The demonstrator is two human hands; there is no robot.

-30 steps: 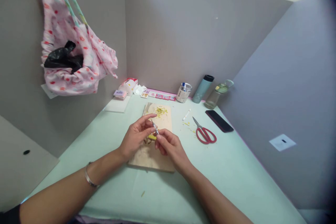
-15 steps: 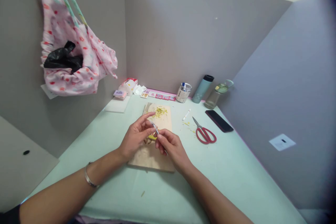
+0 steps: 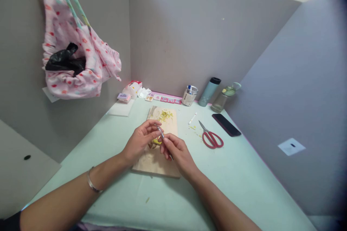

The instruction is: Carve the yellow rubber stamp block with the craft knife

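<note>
My right hand (image 3: 175,149) is closed round a slim pen-shaped metal tool (image 3: 162,135), its front end angled up toward my left fingers. My left hand (image 3: 141,138) is curled about that end, thumb and fingers drawn together; whatever they pinch is too small to make out. Both hands are above a wooden board (image 3: 159,166). Yellow-green shavings (image 3: 166,116) lie on the board's far part. Under my fingers a yellow piece (image 3: 157,141) partly shows, the rest of it covered.
Right of the board lie red-handled scissors (image 3: 213,139), a white stick (image 3: 192,118) and a phone (image 3: 226,124). A jar (image 3: 189,97), a blue tumbler (image 3: 209,92) and a green-lidded bottle (image 3: 223,99) stand at the back. A pink cloth bag (image 3: 73,86) hangs at left.
My left index finger has come down from its raised position, closer to the tool's front end. My right hand keeps its grip on the tool, almost unmoved.
</note>
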